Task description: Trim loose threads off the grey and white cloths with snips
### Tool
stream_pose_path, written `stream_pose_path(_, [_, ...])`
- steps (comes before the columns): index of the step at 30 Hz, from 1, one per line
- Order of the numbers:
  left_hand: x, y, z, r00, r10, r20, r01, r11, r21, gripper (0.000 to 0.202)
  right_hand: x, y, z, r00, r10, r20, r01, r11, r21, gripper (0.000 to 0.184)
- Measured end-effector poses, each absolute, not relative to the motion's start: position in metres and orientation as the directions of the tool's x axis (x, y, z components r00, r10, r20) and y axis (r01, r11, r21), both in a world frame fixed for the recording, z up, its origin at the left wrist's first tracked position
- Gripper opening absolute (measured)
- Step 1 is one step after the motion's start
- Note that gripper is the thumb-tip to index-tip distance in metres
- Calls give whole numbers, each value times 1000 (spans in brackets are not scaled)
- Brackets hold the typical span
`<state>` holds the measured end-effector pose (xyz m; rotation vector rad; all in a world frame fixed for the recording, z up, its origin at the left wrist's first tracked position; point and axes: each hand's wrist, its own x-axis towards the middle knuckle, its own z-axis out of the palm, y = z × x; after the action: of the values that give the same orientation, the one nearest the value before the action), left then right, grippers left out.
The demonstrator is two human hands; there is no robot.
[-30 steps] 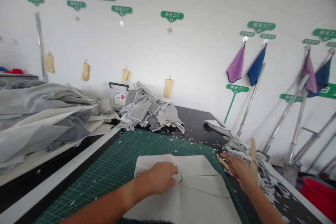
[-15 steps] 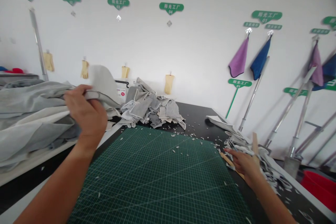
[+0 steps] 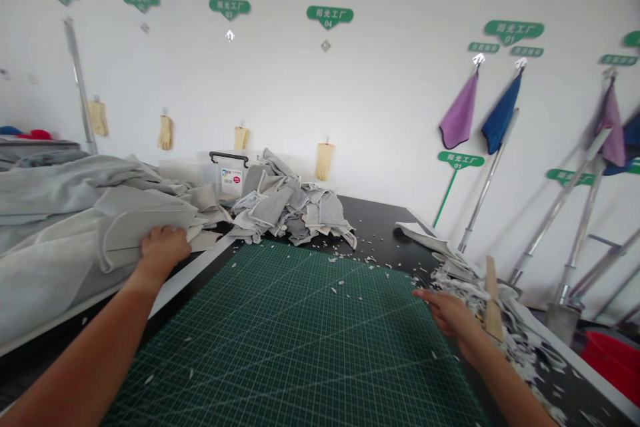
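Pale-grey soft fabric, heaped broad and loose (image 3: 45, 213), fills ten o'clock from the dark-green gridded cutting mat (image 3: 300, 333), probably kept there to leave the mat free for work. At twelve o'clock sits a mound of small grey fabric pieces (image 3: 270, 207); at three, a tangle of whitish fabric offcuts (image 3: 515, 337), likely pushed aside. Left hand (image 3: 163, 253), at ten, curls its fingers over a flat pale-grey fabric panel (image 3: 125, 233) on the heap; whether they grip it, I cannot tell. Right hand (image 3: 450, 320), at three, extends its index finger, the others folded in; anything held is hidden. Beside it stands out a pale wooden strip (image 3: 491, 280).
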<state>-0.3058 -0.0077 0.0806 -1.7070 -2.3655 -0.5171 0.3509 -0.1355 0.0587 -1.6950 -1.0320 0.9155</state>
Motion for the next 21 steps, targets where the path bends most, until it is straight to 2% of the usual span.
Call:
stream_pose_path(2, [-282, -9, 79, -305, 860, 410, 952, 293, 92, 34, 345, -130, 52, 323, 933, -157, 305, -259, -916, 40])
stream_pose_path(7, [-232, -16, 83, -336, 751, 568, 937, 326, 124, 37, 322, -125, 47, 231, 966, -116, 502, -221, -836, 37])
stream_pose_path(11, [-227, -22, 81, -355, 653, 668, 916, 387, 108, 39, 308, -131, 54, 202, 978, -56, 569, -163, -806, 36])
stream_pose_path(14, [-245, -21, 74, -382, 647, 660, 902, 415, 114, 39, 306, -134, 56, 201, 980, -11, 567, -125, -814, 35])
stream_pose_path(17, [-272, -18, 61, -414, 700, 582, 893, 435, 112, 34, 308, -132, 54, 198, 980, 8, 580, -111, -807, 35])
stream_pose_path(21, [-298, -17, 50, -364, 751, 551, 927, 350, 135, 28, 312, -127, 45, 160, 987, 25, 614, -80, -786, 40])
